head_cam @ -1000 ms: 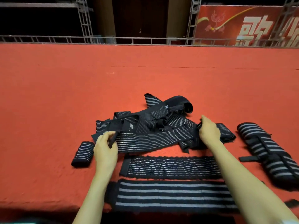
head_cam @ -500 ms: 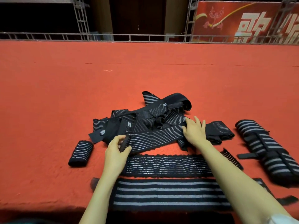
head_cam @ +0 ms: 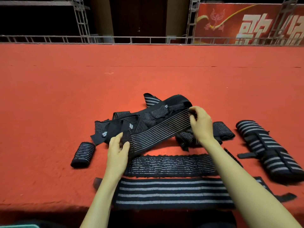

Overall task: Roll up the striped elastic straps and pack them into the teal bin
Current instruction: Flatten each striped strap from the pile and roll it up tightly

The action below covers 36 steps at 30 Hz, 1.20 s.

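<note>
Strap (head_cam: 158, 130) pinched between left hand (head_cam: 117, 152), right hand (head_cam: 199, 124), bin (head_cam: 18, 226) (cropped)

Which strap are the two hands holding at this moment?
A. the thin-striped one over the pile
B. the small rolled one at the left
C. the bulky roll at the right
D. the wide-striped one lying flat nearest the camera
A: the left hand pinches one end of the thin-striped strap and the right hand grips the other, with the strap stretched between them.
</note>
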### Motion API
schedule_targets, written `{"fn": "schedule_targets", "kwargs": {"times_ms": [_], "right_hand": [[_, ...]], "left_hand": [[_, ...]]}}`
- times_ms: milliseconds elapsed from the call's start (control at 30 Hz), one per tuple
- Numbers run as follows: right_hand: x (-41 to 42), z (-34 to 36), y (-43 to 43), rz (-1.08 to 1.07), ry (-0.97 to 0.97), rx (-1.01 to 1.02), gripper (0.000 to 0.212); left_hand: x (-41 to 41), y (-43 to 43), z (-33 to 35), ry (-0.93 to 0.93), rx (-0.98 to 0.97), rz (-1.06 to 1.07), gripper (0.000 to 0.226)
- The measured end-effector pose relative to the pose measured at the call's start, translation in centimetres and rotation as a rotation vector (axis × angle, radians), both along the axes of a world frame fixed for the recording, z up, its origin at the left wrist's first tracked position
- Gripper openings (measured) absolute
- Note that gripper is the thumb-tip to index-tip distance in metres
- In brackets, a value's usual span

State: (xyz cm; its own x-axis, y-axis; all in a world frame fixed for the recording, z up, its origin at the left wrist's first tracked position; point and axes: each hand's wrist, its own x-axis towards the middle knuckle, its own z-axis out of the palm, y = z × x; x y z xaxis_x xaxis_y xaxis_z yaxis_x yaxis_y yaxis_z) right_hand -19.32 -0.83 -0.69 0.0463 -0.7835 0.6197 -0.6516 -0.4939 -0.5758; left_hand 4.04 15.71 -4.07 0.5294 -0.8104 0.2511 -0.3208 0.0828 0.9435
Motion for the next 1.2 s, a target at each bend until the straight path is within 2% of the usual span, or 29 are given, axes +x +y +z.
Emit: {"fn": "schedule_targets", "kwargs": {"times_ms": [133,300,467,533,633,700,800,900,967,1033,1100,1133,1200], "right_hand": [[-3.7,0.4,0.6,-0.09,-0.181,0.025,0.026],[-9.2,-0.6,2.5,-0.246,-0.164,0.164,0.025],[-12.3,-2.8,4.4,-0.251,-0.07,0.364,0.023],[-12.9,-3.2,4.8,-0.263,-0.049,0.372,0.02],[-13.4,-2.9,5.3,-0.309,-0.045,0.252,0.017],[-13.7,-2.4,5.6,-0.302,-0.161,0.212,0.017],[-13.7,-2.0,6.1,-0.219,-0.386,0.277,0.011],[-13.6,-2.0,6.9,-0.138,-0.472,0.324,0.025],[-13.7,-1.9,7.2,-0.114,-0.541,0.401,0.031],[-13.8,-1.9,7.6,-0.102,-0.587,0.479,0.035],[-14.0,-2.6,7.8,-0.078,-0.494,0.497,0.02],[-14.1,-3.0,7.9,-0.085,-0.394,0.498,0.011],[-14.2,-3.7,8.0,-0.138,-0.244,0.498,0.011]], "left_hand": [[0.2,0.3,0.2,0.126,-0.068,0.023,0.028],[1.1,1.2,-0.2,0.123,0.052,0.057,0.026],[1.2,2.0,-1.2,-0.024,0.264,0.04,0.025],[0.8,2.3,-1.2,-0.108,0.26,0.059,0.021],[0.6,2.9,-0.2,-0.189,0.133,0.16,0.017],[0.7,3.3,0.6,-0.097,0.065,0.18,0.02],[1.0,3.5,0.7,0.103,0.001,0.116,0.019],[1.4,3.6,0.0,0.116,0.013,0.045,0.008],[1.4,3.7,-0.2,0.172,0.057,-0.019,0.017],[1.4,4.0,-0.5,0.142,0.111,-0.019,0.022],[1.7,4.1,-1.0,0.06,0.18,-0.026,0.005],[1.8,4.0,-1.2,0.025,0.232,-0.039,0.008],[1.9,3.7,-1.7,-0.028,0.301,-0.047,0.024]]}}
